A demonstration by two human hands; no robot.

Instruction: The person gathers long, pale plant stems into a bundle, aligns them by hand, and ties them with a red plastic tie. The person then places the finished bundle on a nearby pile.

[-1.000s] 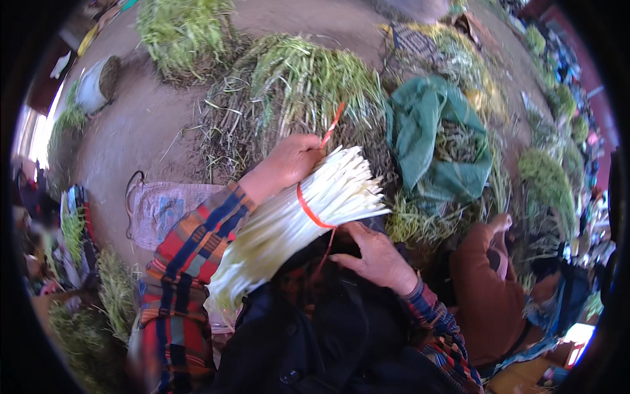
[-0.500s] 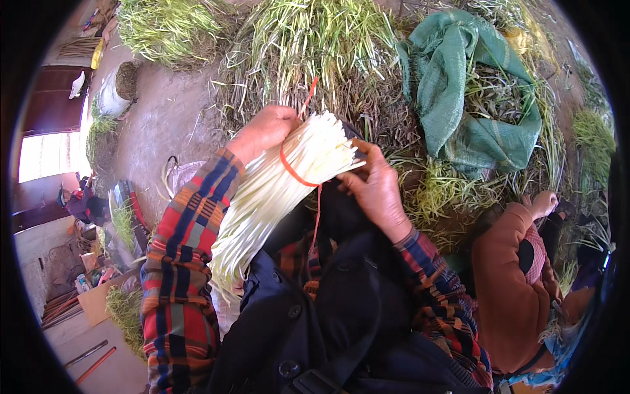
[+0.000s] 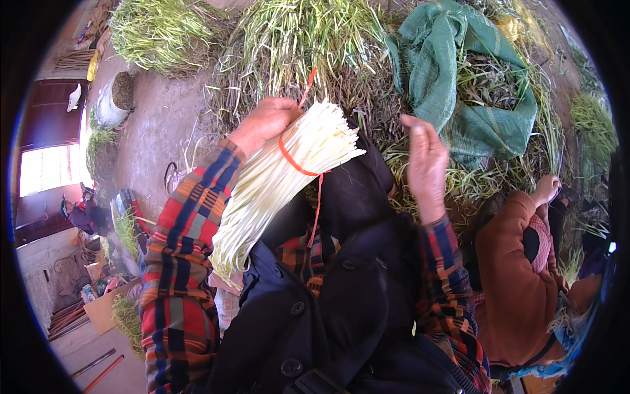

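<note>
A thick bundle of long, pale vegetable stalks [image 3: 262, 190] lies slanted over my lap, its evenly ended white tips toward the upper right. An orange tie [image 3: 293, 161] circles it, with one tail hanging below. My left hand [image 3: 268, 123] is closed at the bundle's upper left side, where the tie's other tail sticks up past the fingers. Off to the right of the tips, apart from the bundle, my right hand [image 3: 428, 167] is raised with its fingers stretched upward, slightly blurred. Nothing shows in it.
Heaps of leafy green stalks [image 3: 308, 39] lie ahead, with another pile [image 3: 157, 36] at the far left. A green woven sack [image 3: 433, 85] lies at the far right. Close on my right sits a person in a brown top [image 3: 515, 282]. Rods [image 3: 98, 371] lie at the lower left.
My right hand has left the bundle's tips and moved right, its fingers now upright. The left hand keeps its grip on the bundle, which has barely shifted.
</note>
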